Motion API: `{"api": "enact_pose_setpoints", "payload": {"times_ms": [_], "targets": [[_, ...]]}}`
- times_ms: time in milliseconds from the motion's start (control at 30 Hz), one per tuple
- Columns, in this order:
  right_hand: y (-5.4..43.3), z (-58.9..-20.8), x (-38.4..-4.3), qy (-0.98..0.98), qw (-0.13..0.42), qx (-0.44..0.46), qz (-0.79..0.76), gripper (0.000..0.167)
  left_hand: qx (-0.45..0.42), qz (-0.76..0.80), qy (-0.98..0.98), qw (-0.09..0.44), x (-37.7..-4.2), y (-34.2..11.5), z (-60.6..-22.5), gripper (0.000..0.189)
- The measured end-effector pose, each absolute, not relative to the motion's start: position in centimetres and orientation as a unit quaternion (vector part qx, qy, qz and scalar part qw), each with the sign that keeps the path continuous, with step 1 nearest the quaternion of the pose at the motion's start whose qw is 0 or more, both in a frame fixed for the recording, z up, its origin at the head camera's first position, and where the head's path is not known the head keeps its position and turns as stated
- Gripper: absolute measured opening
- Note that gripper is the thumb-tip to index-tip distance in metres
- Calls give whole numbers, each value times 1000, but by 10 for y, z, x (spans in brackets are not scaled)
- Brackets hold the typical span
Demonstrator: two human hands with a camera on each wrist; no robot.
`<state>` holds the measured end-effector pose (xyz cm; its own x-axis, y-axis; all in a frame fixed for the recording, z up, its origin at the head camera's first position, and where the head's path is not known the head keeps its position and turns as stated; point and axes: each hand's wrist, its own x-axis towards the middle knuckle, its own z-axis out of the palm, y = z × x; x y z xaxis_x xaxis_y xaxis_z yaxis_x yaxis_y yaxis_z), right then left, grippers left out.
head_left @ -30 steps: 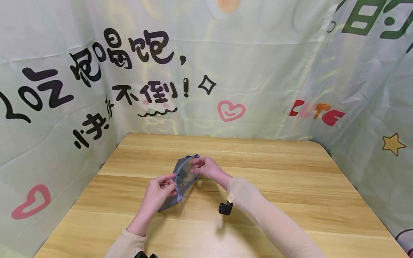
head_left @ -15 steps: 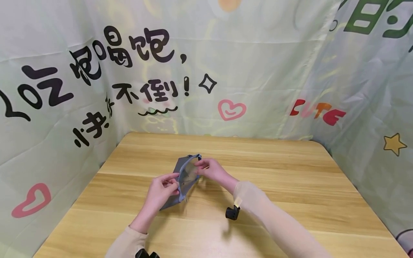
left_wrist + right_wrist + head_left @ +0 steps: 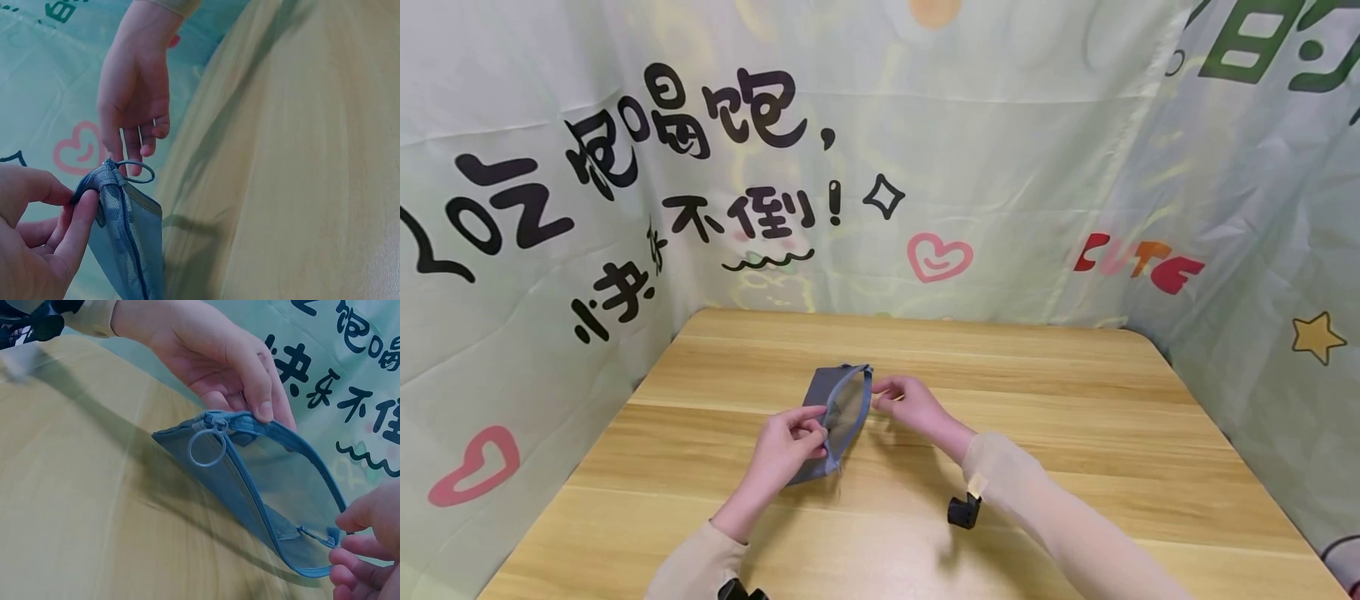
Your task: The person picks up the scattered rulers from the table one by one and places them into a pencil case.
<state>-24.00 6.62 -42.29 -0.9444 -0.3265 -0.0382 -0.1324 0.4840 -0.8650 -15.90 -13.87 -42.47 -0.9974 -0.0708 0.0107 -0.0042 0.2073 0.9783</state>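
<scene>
A blue-grey zip pouch (image 3: 825, 383) tilts over the table with its mouth spread wide; its inside shows pale. My left hand (image 3: 786, 442) pinches the near rim between thumb and fingers, which the left wrist view shows from close by. A ring pull (image 3: 207, 447) hangs from the zip at one corner of the pouch. To the right of the mouth is my right hand (image 3: 917, 410), its fingers loosely bent and holding nothing. In the right wrist view the fingertips (image 3: 353, 515) of the right hand are right at the far rim.
The pouch is over a light wooden table (image 3: 1037, 400). Printed cloth (image 3: 1022, 167) hangs behind the table and along both sides. A small black camera (image 3: 962, 511) sits at the right wrist, another black device (image 3: 741, 590) at the left sleeve.
My right hand has drawn out of the pouch's mouth and moved to the right. The pouch and my left hand have shifted slightly right, and the mouth faces the head camera more.
</scene>
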Motion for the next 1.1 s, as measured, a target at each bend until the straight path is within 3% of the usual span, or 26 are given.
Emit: {"api": "enact_pose_setpoints", "payload": {"times_ms": [333, 600, 1100], "targets": [[99, -426, -228, 860, 91, -97, -493, 31, 14, -624, -782, 14, -161, -132, -429, 42], [120, -430, -218, 851, 92, -120, -503, 34, 2, -610, -792, -14, -163, -136, -436, 53], [140, -419, -200, 843, 127, -144, -503, 36, -67, -546, -833, -49, -172, -138, -439, 42]]}}
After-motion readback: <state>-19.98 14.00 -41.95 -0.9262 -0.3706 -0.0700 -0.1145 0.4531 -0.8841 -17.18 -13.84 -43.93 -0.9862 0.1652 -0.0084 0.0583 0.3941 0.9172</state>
